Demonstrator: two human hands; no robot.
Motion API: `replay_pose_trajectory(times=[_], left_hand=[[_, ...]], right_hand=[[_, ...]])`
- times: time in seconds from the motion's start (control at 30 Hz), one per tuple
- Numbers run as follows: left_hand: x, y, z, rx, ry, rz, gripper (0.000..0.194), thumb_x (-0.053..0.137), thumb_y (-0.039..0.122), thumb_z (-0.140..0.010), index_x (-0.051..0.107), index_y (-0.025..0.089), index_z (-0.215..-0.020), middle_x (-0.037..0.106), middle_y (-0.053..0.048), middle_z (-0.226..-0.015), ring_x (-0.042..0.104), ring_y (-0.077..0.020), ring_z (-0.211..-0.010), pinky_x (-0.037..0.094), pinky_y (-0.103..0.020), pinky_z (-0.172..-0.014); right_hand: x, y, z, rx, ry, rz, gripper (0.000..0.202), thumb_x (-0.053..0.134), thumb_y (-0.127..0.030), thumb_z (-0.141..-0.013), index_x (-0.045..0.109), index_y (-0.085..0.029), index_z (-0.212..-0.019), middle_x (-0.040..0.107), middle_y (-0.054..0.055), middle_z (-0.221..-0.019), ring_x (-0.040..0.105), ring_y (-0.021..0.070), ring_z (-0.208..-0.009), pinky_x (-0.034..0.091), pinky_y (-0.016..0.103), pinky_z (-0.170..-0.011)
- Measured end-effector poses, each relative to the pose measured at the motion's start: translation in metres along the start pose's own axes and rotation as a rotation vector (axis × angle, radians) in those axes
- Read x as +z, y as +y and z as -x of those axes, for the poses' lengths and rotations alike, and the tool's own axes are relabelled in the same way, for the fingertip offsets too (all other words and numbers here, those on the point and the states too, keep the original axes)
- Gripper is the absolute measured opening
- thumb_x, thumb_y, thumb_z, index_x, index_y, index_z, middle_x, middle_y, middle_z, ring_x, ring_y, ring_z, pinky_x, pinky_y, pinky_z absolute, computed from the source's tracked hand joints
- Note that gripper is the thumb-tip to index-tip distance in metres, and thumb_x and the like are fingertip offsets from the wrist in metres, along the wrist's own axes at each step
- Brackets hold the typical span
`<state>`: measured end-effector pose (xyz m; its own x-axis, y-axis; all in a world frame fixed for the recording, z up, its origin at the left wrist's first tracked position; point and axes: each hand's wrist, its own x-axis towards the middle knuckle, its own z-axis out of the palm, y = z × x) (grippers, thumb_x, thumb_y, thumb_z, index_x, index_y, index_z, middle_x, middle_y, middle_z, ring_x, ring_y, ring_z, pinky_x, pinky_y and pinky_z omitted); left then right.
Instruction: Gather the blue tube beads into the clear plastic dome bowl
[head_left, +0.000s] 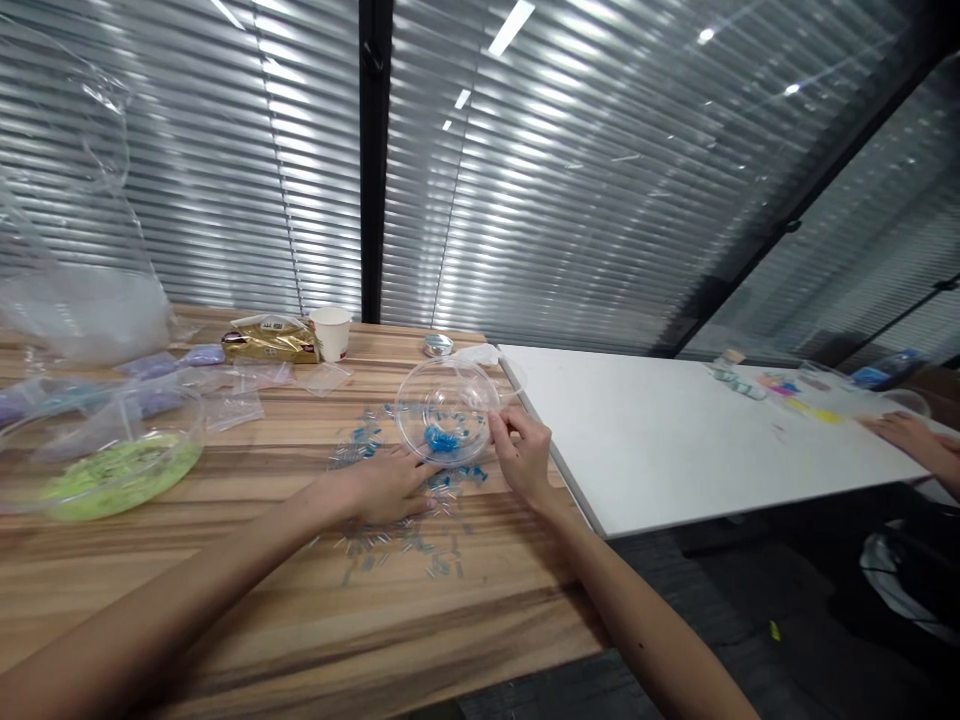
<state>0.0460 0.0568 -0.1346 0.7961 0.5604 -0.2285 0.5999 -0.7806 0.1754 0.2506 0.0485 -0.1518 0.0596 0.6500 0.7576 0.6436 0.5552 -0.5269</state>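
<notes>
Pinching the clear bowl (415, 388), the right hand (525, 458) faced the spread left hand (390, 486). Some blue pieces (441, 439) lay inside, others outside.

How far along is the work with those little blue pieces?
Partly done, it seems: a cluster of small blue pieces appears to be in the clear round plastic bowl. In hand: the right hand grips its rim; the left hand lies among the pieces. Left: loose blue and clear pieces scattered across the brown wooden table.
</notes>
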Motion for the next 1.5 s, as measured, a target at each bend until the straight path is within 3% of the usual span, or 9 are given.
replay_pose_trajectory(times=[0.4, 0.57, 0.73, 1.03, 1.5], left_hand=[[0.006, 0.000, -0.002, 0.002, 0.024, -0.056, 0.051, 0.038, 0.037, -0.094, 0.034, 0.016, -0.140, 0.034, -0.016, -0.145, 0.035, -0.0304, -0.132, 0.031, -0.043, -0.106], [0.009, -0.002, -0.001, 0.052, 0.092, -0.010, 0.046, 0.037, 0.037, -0.093, 0.038, 0.021, -0.136, 0.041, -0.012, -0.141, 0.038, -0.0307, -0.129, 0.032, -0.044, -0.105], [0.008, 0.001, -0.001, 0.004, 0.071, -0.022, 0.049, 0.036, 0.040, -0.094, 0.037, 0.018, -0.137, 0.043, -0.016, -0.137, 0.041, -0.0315, -0.126, 0.034, -0.042, -0.102], [0.015, -0.002, -0.004, 0.023, 0.101, -0.042, 0.050, 0.032, 0.044, -0.096, 0.030, 0.022, -0.141, 0.039, -0.014, -0.141, 0.036, -0.0308, -0.130, 0.032, -0.043, -0.103], [0.017, 0.000, -0.005, 0.029, 0.113, -0.114, 0.053, 0.037, 0.041, -0.096, 0.026, 0.019, -0.144, 0.032, -0.018, -0.145, 0.034, -0.0346, -0.132, 0.032, -0.047, -0.103]], right_hand=[[0.000, -0.002, -0.001, -0.016, -0.009, 0.007, 0.039, 0.046, -0.031, -0.090, 0.043, -0.019, -0.052, 0.045, -0.003, -0.050, 0.041, 0.0096, -0.048, 0.031, 0.024, -0.051], [0.000, -0.002, -0.001, -0.004, -0.026, 0.013, 0.040, 0.045, -0.032, -0.090, 0.043, -0.019, -0.052, 0.046, -0.002, -0.049, 0.041, 0.0099, -0.047, 0.032, 0.024, -0.050], [-0.001, -0.001, -0.001, 0.001, -0.038, 0.003, 0.038, 0.046, -0.032, -0.090, 0.046, -0.019, -0.054, 0.048, -0.002, -0.050, 0.043, 0.0101, -0.048, 0.033, 0.024, -0.051], [-0.001, 0.000, -0.002, 0.000, -0.057, 0.002, 0.037, 0.046, -0.031, -0.090, 0.047, -0.018, -0.055, 0.049, -0.002, -0.051, 0.044, 0.0099, -0.048, 0.033, 0.024, -0.051], [-0.001, 0.001, -0.003, 0.029, -0.093, -0.009, 0.036, 0.047, -0.033, -0.089, 0.047, -0.019, -0.056, 0.050, -0.003, -0.050, 0.044, 0.0100, -0.047, 0.034, 0.024, -0.051]])
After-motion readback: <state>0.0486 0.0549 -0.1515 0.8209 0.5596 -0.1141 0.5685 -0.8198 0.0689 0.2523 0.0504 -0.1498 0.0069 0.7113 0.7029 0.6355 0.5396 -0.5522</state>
